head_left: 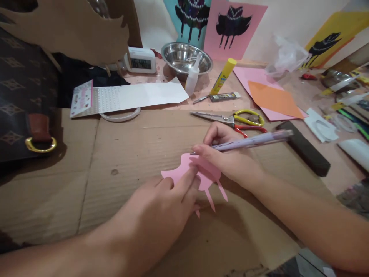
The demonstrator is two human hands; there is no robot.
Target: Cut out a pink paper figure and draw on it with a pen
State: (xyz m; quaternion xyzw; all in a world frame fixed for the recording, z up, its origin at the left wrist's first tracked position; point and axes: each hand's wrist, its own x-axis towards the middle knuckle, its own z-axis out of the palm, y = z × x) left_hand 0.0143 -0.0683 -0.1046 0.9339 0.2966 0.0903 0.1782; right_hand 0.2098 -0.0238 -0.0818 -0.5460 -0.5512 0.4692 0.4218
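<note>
A pink paper cutout [206,177] with wavy edges and narrow pointed strips lies on the brown cardboard [138,154]. My left hand [170,204] holds it down, its fingertips pressed on the paper and covering part of it. My right hand [230,157] grips a lilac pen [245,142] between thumb and fingers, with the pen's tip at the cutout's upper edge. Just beyond that hand lie scissors [230,119] with yellow and red handles, closed or nearly so.
Behind the cardboard stand a metal bowl [173,52], a squeeze bottle [192,79], a yellow glue stick [223,77] and a clock [142,60]. A pearl-sticker sheet [138,94] lies nearby. A patterned bag [23,92] is at left; orange paper [272,98] and a dark block [305,148] at right.
</note>
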